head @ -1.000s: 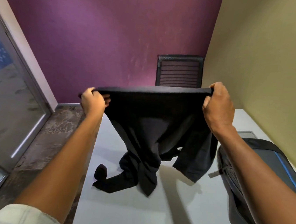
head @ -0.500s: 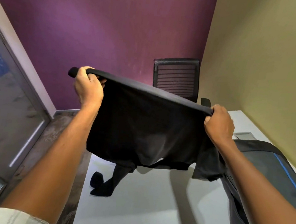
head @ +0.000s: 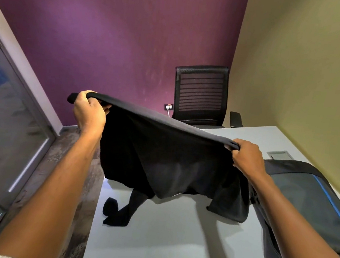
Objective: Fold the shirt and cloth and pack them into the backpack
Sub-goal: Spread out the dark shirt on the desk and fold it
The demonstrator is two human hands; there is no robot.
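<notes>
A black shirt (head: 166, 160) hangs stretched in the air over the white table (head: 173, 244). My left hand (head: 89, 112) grips its upper left corner, raised high. My right hand (head: 248, 158) grips the upper right corner, lower down, so the top edge slopes to the right. Below the shirt a second black cloth (head: 122, 210) lies crumpled on the table near its left edge; whether it is joined to the shirt is unclear. The grey backpack (head: 303, 206) with a blue stripe lies on the table at the right, partly behind my right forearm.
A black mesh office chair (head: 200, 94) stands behind the table against the purple wall. A cable hatch (head: 279, 155) sits in the tabletop near the olive wall. A glass door (head: 3, 132) and carpeted floor lie to the left of the table's edge.
The shirt has been swung from hanging level to tilted. My left hand rose and moved left, my right hand dropped toward the backpack, and the shirt's lower part has lifted off the table.
</notes>
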